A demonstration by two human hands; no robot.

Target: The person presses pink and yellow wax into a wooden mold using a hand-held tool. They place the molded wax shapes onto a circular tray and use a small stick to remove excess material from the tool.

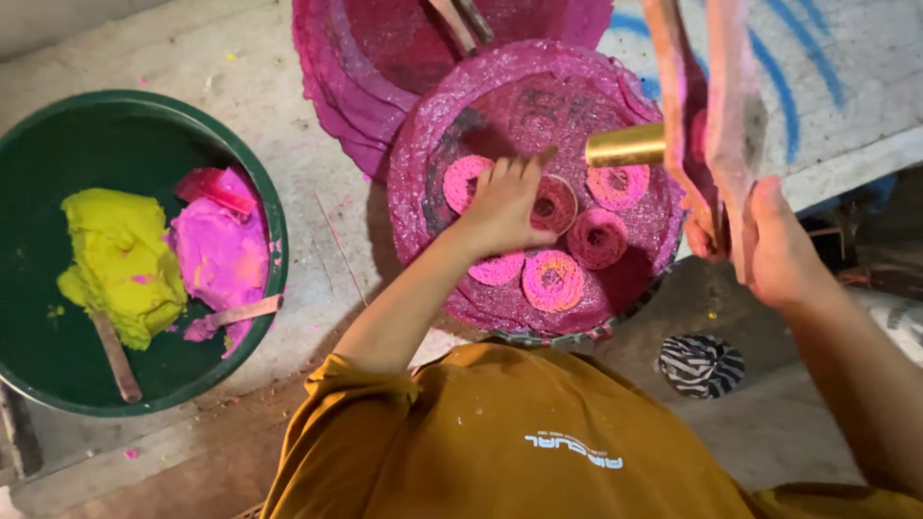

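Pressing a pink dough spiral (555, 204) on the pink mat (423, 192), left hand (502, 207) fingers spread, steadying it | right hand (777, 248) closed around wooden press handles (716, 115), brass barrel (626, 146) over mat | green tub (29, 356) of yellow and pink dough alongside, within reach

The top edge is cutting off the wooden press handles (711, 115); the left hand (505, 207) is hiding part of one spiral (556, 204).

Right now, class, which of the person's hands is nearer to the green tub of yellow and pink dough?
Left. The left hand rests on the pink spiral tray, just right of the green tub. The right hand is farther right, gripping the wooden press.
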